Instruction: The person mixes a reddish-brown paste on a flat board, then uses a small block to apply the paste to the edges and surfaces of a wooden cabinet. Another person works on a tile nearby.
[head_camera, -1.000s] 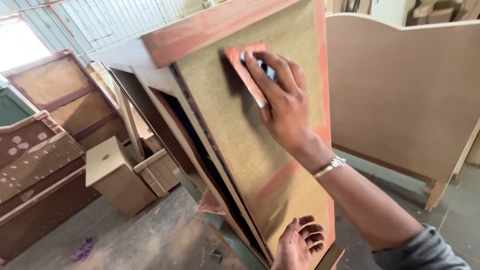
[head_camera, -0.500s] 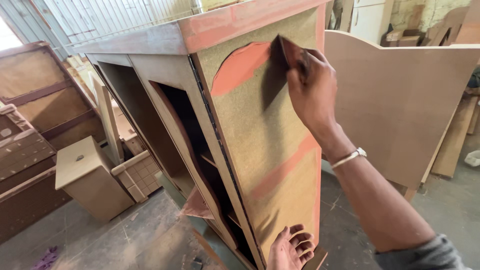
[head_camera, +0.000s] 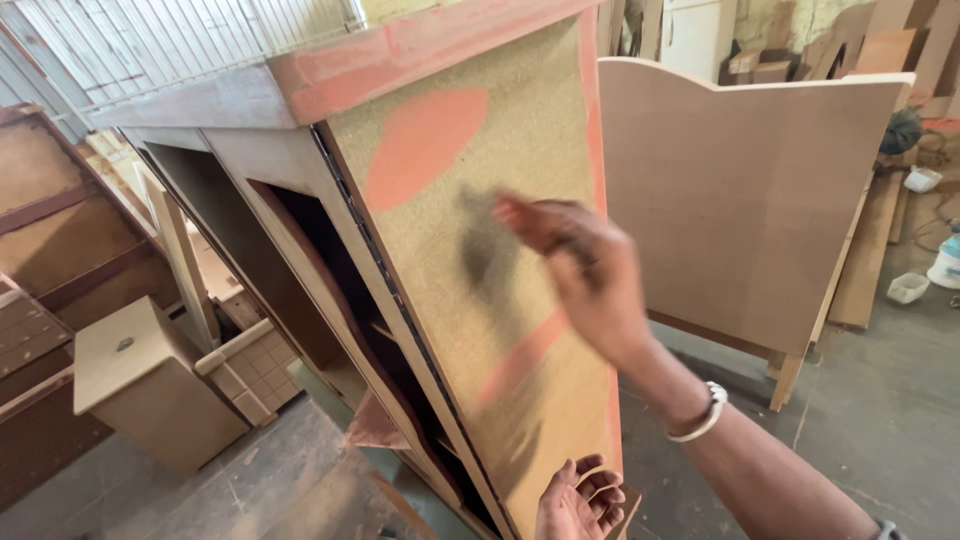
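Note:
A tall wooden cabinet (head_camera: 440, 330) stands tilted before me, its rough tan side panel marked with reddish filler patches (head_camera: 425, 145). My right hand (head_camera: 585, 275), blurred by motion, presses a small reddish piece of sandpaper (head_camera: 515, 212) against the middle of that panel. A pale bracelet (head_camera: 700, 415) sits on the wrist. My left hand (head_camera: 580, 500) is low in the view, fingers curled on the panel's lower edge. The cabinet's open front, with dark shelves inside, faces left.
A large curved board (head_camera: 760, 200) leans behind the cabinet on the right. A small tan box (head_camera: 150, 385) and a latticed crate (head_camera: 250, 370) sit on the floor at left, beside brown panelled furniture (head_camera: 50, 230). Planks and white tubs (head_camera: 910, 285) lie far right.
My right hand with the sandpaper has slid from the panel's upper part down to its middle. My left hand stays at the lower edge.

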